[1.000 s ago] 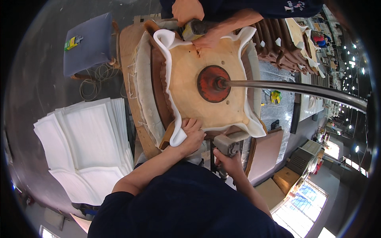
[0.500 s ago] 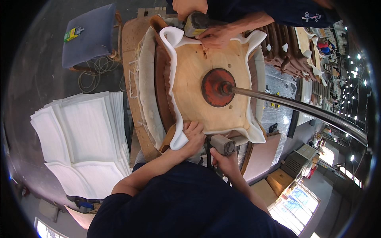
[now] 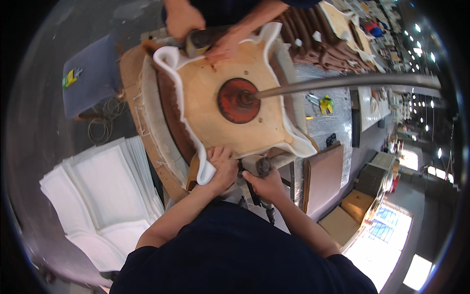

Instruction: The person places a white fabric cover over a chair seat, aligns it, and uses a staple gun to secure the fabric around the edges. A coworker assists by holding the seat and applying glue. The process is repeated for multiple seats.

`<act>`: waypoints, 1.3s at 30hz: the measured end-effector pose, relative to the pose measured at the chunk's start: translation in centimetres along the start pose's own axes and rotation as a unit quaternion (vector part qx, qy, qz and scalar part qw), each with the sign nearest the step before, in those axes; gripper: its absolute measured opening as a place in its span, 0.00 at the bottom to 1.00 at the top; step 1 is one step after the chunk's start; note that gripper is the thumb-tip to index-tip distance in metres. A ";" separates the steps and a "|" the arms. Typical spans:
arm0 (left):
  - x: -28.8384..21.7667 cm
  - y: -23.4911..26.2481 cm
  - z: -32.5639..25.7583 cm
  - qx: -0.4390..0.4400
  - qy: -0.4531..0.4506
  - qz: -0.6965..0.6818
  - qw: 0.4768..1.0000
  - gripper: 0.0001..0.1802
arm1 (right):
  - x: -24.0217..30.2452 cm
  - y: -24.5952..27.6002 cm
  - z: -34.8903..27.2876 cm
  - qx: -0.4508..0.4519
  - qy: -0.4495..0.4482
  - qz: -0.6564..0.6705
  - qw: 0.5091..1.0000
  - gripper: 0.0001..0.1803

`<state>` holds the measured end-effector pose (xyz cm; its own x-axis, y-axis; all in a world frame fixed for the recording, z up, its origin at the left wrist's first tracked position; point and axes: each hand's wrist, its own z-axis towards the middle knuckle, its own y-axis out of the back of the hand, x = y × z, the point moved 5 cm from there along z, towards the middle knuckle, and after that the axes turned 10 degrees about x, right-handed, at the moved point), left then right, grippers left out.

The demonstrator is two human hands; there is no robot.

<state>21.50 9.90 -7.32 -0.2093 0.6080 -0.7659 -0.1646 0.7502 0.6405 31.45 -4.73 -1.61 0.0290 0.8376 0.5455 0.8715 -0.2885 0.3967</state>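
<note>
Wooden board (image 3: 204,105) at twelve o'clock

On its near edge, about six o'clock, the left hand (image 3: 224,168) rests with bent fingers; whether they pinch something, I cannot tell. The right hand (image 3: 267,184) is grasping a gun-shaped tool (image 3: 255,165), just beside, toward five o'clock.

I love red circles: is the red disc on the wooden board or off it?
On: the red disc sits over the middle of the wooden board, no gap showing.

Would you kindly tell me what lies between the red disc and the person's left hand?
In the head view, only bare wooden panel lies between the red disc and the left hand.
</note>
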 end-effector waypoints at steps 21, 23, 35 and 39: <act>-6.5 -5.1 9.2 -0.019 -0.137 0.062 0.988 0.17 | -7.1 10.9 -2.5 -0.038 0.066 0.208 0.975 0.16; -6.1 -5.2 9.3 -0.006 -0.140 0.036 0.989 0.15 | -6.7 11.2 -1.5 -0.020 0.049 0.194 0.980 0.17; -5.8 -5.5 10.0 -0.034 -0.084 -0.003 0.996 0.08 | -3.4 12.5 1.1 0.030 -0.029 0.080 0.996 0.17; -5.6 -5.9 10.0 -0.014 -0.067 -0.006 0.998 0.10 | -2.9 12.5 1.5 0.032 -0.056 0.063 0.996 0.18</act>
<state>33.34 4.64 -7.37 -0.0776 0.6300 -0.7727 -0.1926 0.7510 0.6316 43.02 -10.05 0.67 0.1915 0.8437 0.5016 0.8867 -0.3678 0.2802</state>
